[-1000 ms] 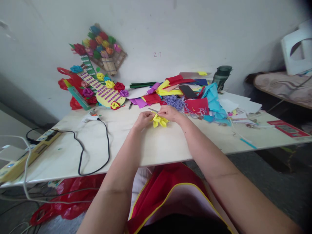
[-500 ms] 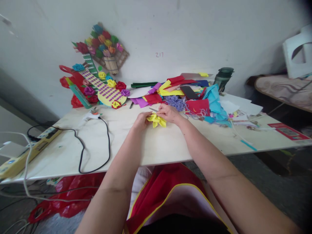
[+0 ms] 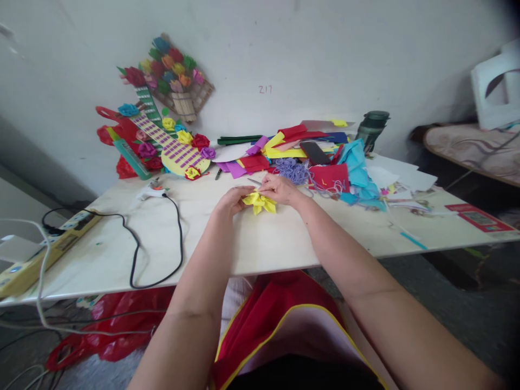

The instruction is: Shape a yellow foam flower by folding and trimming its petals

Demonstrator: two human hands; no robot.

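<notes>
A yellow paper flower (image 3: 260,203) with pointed petals is held between my two hands, just above the white table. My left hand (image 3: 234,199) pinches its left upper side. From the other side, the fingers of my right hand (image 3: 280,189) close on the flower's upper edge. A thin grey pointed tip (image 3: 254,181) sticks out by my right fingers, perhaps a scissors blade; whether it is held or lies on the table I cannot tell. Behind my right hand lies a tangle of purple yarn (image 3: 291,169).
Coloured paper strips (image 3: 254,164), a phone (image 3: 314,153) and a dark green bottle (image 3: 371,132) line the back. A guitar-shaped craft with paper flowers (image 3: 181,156), a green glue bottle (image 3: 129,157), a glue gun (image 3: 152,190) with black cord, and a power strip (image 3: 52,254) are leftward.
The flower and my left hand have shifted very slightly left. Both hands keep their hold on the flower, and the view has moved a little.
</notes>
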